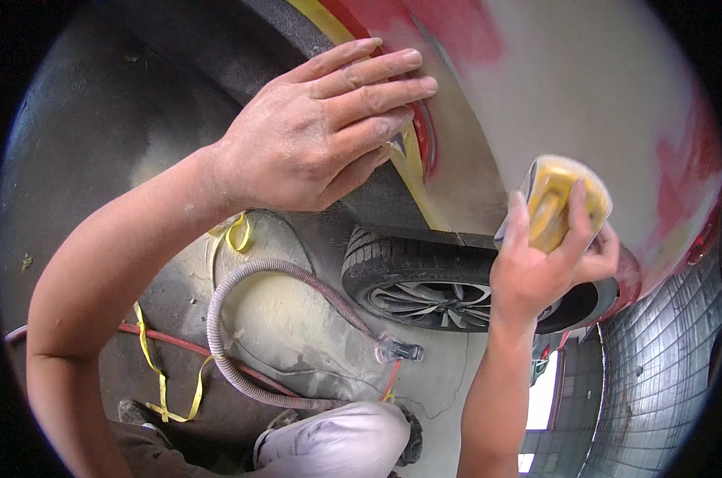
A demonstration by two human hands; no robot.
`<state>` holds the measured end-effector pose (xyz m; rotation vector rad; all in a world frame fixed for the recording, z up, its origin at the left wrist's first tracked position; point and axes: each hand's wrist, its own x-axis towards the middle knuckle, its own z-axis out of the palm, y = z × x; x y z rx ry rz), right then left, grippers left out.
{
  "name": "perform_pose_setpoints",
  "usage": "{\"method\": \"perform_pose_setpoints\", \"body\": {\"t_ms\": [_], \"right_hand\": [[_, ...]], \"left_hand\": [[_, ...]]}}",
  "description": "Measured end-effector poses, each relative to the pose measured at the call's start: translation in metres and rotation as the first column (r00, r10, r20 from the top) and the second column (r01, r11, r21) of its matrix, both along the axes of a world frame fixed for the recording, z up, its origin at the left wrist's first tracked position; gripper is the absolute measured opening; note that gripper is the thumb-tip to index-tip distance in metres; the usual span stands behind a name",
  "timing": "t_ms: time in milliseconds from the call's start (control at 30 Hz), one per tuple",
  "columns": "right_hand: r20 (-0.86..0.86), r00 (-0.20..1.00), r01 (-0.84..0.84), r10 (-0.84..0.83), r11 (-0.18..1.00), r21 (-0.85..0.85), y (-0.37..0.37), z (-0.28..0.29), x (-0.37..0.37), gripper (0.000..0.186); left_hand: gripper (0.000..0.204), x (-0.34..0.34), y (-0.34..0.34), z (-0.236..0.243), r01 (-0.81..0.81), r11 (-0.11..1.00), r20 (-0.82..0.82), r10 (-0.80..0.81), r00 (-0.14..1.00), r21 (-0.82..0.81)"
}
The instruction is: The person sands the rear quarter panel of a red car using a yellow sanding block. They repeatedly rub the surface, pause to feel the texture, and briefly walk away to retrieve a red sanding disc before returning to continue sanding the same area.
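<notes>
My left hand [317,135] lies flat with its fingers stretched over the edge of a car body panel [568,88]. It is dusted with pale powder and holds nothing. Under and beside its fingertips run yellow masking tape [412,179] and a band of red paint [429,139]. To the right, my right hand [540,275] grips a yellow sanding block [553,177], fingers curled over its top. The block rests against or just over the panel; its working face is hidden. Grey filler or primer covers much of the panel, with red patches showing through.
Below the panel is a car wheel [424,291]. A grey ribbed hose [217,319] loops over the dusty floor to a black power tool [399,350]. A red hose [166,338] and loose yellow tape strips [163,394] lie at the left, near my bent knee [337,438].
</notes>
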<state>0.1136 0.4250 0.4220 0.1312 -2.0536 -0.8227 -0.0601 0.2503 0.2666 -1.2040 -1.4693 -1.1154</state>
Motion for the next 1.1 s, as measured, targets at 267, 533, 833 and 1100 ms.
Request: {"method": "perform_pose_setpoints", "body": {"t_ms": [267, 533, 833, 1100], "right_hand": [[-0.045, 0.999, 0.001, -0.003, 0.999, -0.044, 0.005, -0.010, 0.005, 0.073], [-0.058, 0.998, 0.021, -0.025, 0.998, -0.062, 0.010, -0.011, 0.006, 0.075], [-0.004, 0.999, 0.039, -0.040, 0.997, -0.066, 0.000, 0.000, 0.013, 0.077], [0.105, 0.989, -0.101, 0.105, 0.994, -0.043, -0.102, -0.001, -0.096, 0.066]], "left_hand": [[0.042, 0.000, 0.004, -0.002, 0.024, 1.000, 0.036, -0.023, 0.999, -0.013], [0.039, -0.005, 0.003, -0.002, 0.042, 0.999, 0.014, -0.042, 0.999, -0.008], [0.028, -0.009, -0.013, 0.003, 0.001, 0.998, 0.034, -0.003, 0.999, 0.064], [0.036, -0.028, -0.038, 0.018, -0.180, 0.971, 0.093, 0.166, 0.982, 0.158]]}}
